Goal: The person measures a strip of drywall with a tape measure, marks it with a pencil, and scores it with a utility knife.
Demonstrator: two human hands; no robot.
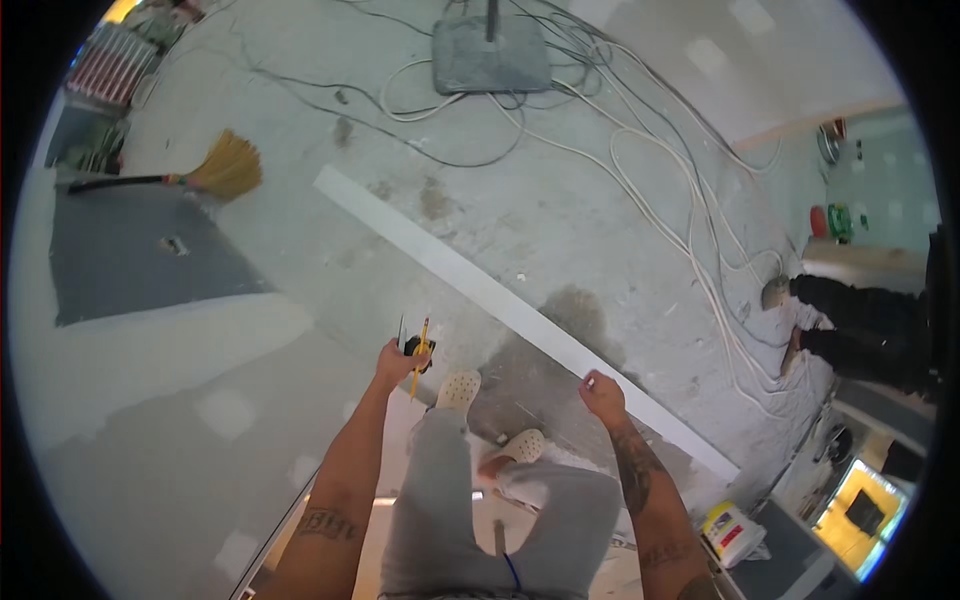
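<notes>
Grey trousers [470, 520] nearest lens, pale clogs [459, 389] on concrete floor [560, 210]. I see both forearms stretched forward from lower edge. Left hand [395, 362] raised, fingers clenched around black tape measure [419, 352] and yellow pencil [421, 350] (pencil pointing down past knuckles). Right hand [603, 393] reaches down, fingers curled, resting at edge of long white strip [480, 290] lying diagonally across floor; I cannot tell whether it grips it. Broom [215, 170] far left, cables [690, 240] beyond, another person's dark legs [860, 330] at right.

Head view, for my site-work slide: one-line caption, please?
Left hand grips a yellow pencil and black tape measure; right hand touches a long white board on the concrete floor.
</notes>
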